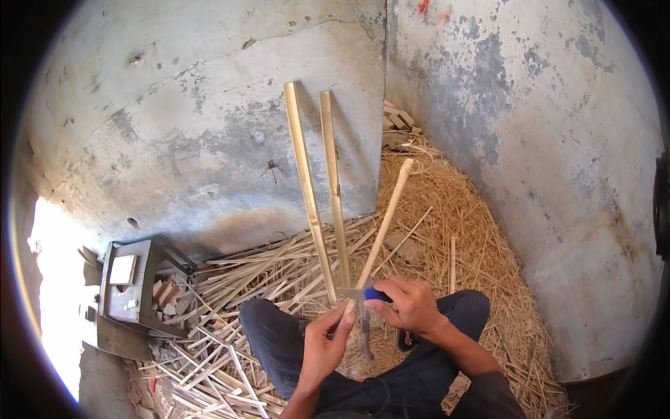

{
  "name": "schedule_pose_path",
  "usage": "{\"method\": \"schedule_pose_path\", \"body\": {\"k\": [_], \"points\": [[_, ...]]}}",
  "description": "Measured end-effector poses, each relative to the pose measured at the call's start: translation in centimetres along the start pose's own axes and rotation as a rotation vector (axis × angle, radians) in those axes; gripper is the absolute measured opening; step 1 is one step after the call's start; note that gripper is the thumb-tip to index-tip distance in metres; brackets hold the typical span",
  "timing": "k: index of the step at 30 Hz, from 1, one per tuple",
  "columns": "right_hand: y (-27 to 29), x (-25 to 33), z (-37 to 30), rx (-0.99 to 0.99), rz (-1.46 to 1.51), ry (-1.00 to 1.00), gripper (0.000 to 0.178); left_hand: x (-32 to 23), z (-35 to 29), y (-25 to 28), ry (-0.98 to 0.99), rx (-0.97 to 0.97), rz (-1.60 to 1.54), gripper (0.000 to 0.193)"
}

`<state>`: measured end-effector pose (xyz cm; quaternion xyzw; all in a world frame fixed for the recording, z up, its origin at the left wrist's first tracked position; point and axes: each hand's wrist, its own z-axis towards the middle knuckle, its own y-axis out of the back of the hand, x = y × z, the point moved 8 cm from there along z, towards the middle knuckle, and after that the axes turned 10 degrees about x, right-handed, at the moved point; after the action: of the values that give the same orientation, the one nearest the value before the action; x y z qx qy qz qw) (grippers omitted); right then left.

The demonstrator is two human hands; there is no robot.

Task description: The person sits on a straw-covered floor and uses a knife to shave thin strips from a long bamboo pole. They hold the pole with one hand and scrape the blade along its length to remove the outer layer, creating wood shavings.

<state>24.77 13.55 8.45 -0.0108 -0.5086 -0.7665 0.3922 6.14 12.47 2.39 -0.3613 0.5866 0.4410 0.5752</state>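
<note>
A long pale stick [386, 227], which looks like split bamboo, slants up and away from my lap. My left hand [325, 347] is closed around its near end, thumb along the top. In my right hand [413, 307] is a knife [377, 295] with a blue grip, fingers wrapped round it. Its short blade points left and lies across the stick just beyond my left hand; the exact contact of the edge is too small to tell. Below the knife, between my legs, a tool with a brown handle [366, 343] is partly hidden by the stick and hands.
Two wide bamboo strips [307, 167] lean against the peeling wall ahead. Many split strips [265, 262] litter the floor to the left, and shavings [481, 279] are heaped to the right. A dark wooden stool [139, 279] lies by the bright opening at left. Bricks [399, 119] sit in the corner.
</note>
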Motion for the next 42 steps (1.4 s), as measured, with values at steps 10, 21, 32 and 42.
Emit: {"method": "schedule_pose_path", "body": {"k": [10, 21, 32, 42], "points": [[1.1, -0.6, 0.5, -0.068, -0.051, 0.018, 0.033, -1.4, -0.8, 0.4, -0.084, -0.105, 0.163, 0.036], [2.6, -3.5, 2.1, -0.167, -0.048, -0.061, 0.035, -1.9, -2.4, 1.1, -0.040, -0.109, 0.335, 0.034], [4.5, -10.5, 3.0, -0.215, -0.086, -0.215, 0.045, 0.3, -5.4, 1.7, -0.004, -0.072, 0.347, 0.034], [0.3, -2.9, -0.6, -0.099, 0.128, -0.014, 0.033, -2.3, -3.1, 2.0, -0.104, -0.127, 0.372, 0.036]]}}
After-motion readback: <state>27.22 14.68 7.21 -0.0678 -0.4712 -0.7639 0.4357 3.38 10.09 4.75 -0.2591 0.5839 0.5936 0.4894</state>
